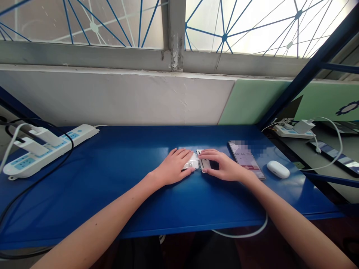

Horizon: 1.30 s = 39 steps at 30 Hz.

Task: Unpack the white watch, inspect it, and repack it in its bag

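Two small items lie side by side near the middle of the blue table. On the left one, a white packet with a clear, shiny wrapping [193, 162], rests my left hand [176, 167], its fingers over the top and its thumb along the near edge. My right hand [220, 164] has its fingers and thumb at the far and near ends of a flat white piece [206, 164] with dark marks. The two items are very close together. Parts of both are hidden under the fingers.
To the right lie a phone [246, 158] with a lit screen and a white earbud case [278, 169]. A white power strip [56, 151] with plugs and a black cable is at the left. A blue metal post [303, 74] rises at the right.
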{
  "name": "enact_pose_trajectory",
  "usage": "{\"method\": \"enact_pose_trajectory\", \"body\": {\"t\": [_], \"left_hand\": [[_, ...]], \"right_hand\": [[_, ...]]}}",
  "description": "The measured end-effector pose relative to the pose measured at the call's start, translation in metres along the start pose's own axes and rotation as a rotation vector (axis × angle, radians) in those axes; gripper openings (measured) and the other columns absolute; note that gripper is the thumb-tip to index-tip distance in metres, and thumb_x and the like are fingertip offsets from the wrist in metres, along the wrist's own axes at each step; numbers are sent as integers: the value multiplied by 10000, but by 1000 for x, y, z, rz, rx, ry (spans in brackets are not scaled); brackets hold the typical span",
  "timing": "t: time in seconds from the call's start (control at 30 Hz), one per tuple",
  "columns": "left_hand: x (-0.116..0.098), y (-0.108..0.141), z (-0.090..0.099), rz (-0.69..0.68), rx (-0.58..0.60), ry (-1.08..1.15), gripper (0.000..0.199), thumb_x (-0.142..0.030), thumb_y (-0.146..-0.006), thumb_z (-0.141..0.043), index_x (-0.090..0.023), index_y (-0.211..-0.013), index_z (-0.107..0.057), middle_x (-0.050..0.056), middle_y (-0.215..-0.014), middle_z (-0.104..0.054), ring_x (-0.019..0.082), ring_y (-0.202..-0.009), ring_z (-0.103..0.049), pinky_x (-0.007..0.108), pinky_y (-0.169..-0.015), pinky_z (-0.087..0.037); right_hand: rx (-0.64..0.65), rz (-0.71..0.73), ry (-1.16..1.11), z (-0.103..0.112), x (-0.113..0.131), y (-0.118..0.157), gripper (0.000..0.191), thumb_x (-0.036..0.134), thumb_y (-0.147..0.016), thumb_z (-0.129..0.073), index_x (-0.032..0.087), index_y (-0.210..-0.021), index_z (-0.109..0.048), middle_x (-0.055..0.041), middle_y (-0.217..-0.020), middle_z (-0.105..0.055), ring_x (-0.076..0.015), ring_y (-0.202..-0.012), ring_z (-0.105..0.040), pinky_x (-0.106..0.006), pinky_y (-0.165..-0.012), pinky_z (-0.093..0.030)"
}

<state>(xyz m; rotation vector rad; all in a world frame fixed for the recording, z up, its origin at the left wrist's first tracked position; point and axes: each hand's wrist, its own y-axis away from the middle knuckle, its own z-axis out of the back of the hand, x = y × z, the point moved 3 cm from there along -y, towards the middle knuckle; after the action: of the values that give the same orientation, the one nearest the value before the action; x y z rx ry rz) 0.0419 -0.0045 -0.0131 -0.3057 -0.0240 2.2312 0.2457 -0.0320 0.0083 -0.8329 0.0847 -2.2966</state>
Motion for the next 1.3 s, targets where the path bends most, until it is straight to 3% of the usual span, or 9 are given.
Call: {"method": "enact_pose_trajectory", "body": {"t": [0.37, 1.0, 1.3], "left_hand": [[0, 1, 1, -8, -11, 4, 563, -501, -987, -330, -194, -1459, -345, 83, -1479, -418, 273, -1375, -338, 461, -1131, -219], [-2, 1, 2, -15, -17, 7, 560, -504, -992, -324, -185, -1449, -364, 89, -1469, -429, 271, -1354, -364, 456, -1125, -228], [-3, -2, 3, 0, 21, -28, 553, -499, -993, -316, -181, -1441, -373, 96, -1477, -417, 275, -1362, -349, 449, -1124, -222]], "right_hand": [[-24, 5, 65, -7, -1, 0, 408, 293, -833, -659, 217, -1232, -617, -103, -1219, -663, -292, -1236, -537, -480, -1031, -466], [36, 44, 199, -8, 11, 0, 456, 352, -921, -525, 190, -1347, -521, -131, -1323, -591, -304, -1309, -459, -493, -1056, -441], [17, 74, 245, -10, 19, 1, 532, 423, -893, -559, 180, -1363, -499, -138, -1375, -550, -331, -1338, -426, -498, -1058, -443]]}}
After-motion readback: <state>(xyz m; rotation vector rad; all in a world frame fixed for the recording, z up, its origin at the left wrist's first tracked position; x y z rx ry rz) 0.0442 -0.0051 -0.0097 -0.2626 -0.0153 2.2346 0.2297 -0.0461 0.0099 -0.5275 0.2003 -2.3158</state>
